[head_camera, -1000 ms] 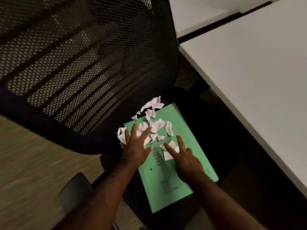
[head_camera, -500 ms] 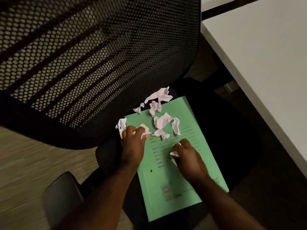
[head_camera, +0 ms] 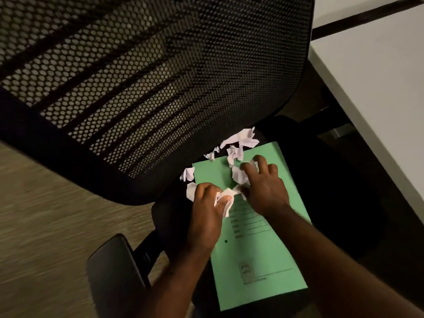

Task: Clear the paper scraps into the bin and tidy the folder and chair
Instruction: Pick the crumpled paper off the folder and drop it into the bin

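Observation:
A green folder lies on the black seat of an office chair with a mesh back. Several crumpled white paper scraps are scattered over the folder's far end and on the seat beside it. My left hand is at the folder's left edge, fingers closed around a bunch of scraps. My right hand is further up the folder, fingers curled over more scraps and raking them together. No bin is in view.
A white desk runs along the right, its edge close to the chair seat. The chair's left armrest sticks out at the lower left. Wood-look floor lies to the left.
My hands went from spread flat over the scraps to closed on them. My right hand has moved up the folder towards the far scraps. The view has shifted right.

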`<action>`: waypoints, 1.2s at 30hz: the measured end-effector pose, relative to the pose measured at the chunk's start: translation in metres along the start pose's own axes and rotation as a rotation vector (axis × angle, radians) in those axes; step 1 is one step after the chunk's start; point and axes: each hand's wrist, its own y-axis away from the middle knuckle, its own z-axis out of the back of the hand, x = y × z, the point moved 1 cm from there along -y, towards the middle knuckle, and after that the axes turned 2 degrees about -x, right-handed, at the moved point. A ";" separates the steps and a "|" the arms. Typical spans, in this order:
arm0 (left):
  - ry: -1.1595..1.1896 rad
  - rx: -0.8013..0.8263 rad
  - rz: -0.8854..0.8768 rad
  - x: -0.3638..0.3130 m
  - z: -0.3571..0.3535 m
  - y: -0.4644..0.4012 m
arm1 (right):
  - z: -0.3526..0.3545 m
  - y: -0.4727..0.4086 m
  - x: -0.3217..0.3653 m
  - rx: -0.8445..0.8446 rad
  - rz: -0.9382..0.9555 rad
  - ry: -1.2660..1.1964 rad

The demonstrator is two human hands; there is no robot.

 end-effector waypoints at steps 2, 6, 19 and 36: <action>0.012 -0.005 0.027 0.001 0.000 0.001 | -0.006 -0.008 0.004 0.112 0.005 0.078; 0.034 -0.004 0.079 0.007 0.000 0.006 | -0.015 -0.016 0.008 0.211 0.032 0.094; 0.033 0.014 -0.035 -0.029 0.030 0.010 | 0.028 0.057 0.024 -0.292 -0.083 -0.341; -0.160 0.335 -0.737 -0.143 0.017 0.113 | 0.083 0.301 -0.011 -0.723 -0.462 -0.371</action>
